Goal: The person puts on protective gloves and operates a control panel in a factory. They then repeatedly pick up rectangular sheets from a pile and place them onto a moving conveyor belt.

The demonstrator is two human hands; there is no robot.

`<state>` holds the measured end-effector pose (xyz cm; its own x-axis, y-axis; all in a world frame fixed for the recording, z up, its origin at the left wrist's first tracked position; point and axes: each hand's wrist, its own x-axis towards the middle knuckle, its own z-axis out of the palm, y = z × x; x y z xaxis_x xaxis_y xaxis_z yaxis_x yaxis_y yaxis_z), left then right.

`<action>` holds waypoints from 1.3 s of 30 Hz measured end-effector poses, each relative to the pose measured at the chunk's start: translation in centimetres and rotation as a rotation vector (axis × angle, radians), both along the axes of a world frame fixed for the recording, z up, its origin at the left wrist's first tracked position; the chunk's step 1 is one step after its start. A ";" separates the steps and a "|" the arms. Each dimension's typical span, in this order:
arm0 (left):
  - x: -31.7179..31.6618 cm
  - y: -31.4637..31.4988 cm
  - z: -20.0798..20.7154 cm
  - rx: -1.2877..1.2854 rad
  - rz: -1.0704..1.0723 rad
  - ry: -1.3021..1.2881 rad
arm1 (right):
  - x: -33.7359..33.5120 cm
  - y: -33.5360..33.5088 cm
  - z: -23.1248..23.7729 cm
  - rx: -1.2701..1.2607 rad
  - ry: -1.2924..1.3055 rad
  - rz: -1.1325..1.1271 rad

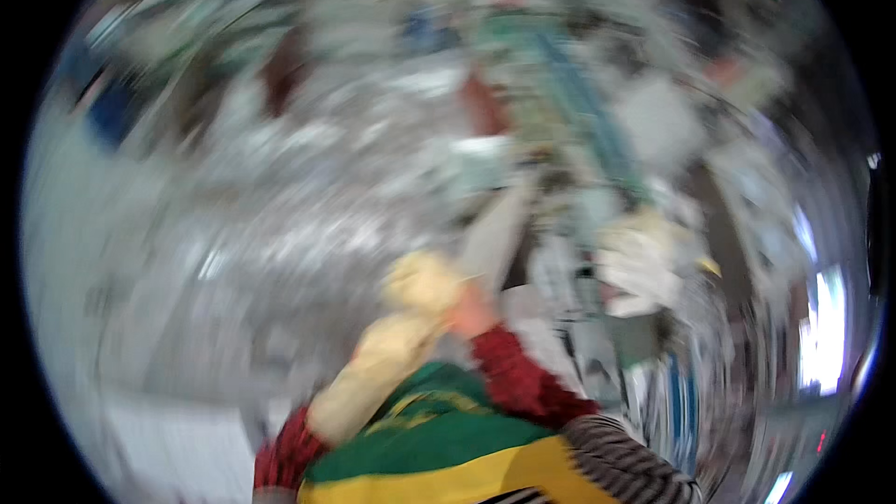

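Motion blurs the whole view. My left hand (415,329) wears a long cream glove that reaches up the forearm to a red checked sleeve. It meets my right hand (474,310) in front of my chest. Bare reddish skin shows at the right wrist, just past its red checked cuff. A cream glove part (420,280) lies at the right hand's far end; whether that hand is inside it cannot be made out. Finger positions of both hands are smeared. Below them is my green and yellow apron (448,420).
A broad heap of shiny clear and whitish plastic-like material (327,215) spreads ahead and to the left. On the right stand a whitish bundle (639,261) and a long blue-green strip (588,112). A bright window-like light (823,331) shows at the far right.
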<state>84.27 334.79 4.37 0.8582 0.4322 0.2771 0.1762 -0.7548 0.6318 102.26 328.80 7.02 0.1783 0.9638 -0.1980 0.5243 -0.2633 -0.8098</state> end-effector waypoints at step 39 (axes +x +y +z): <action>25.3 49.3 9.2 0.059 -0.419 0.117 | 22.9 50.8 7.4 0.734 0.790 -0.314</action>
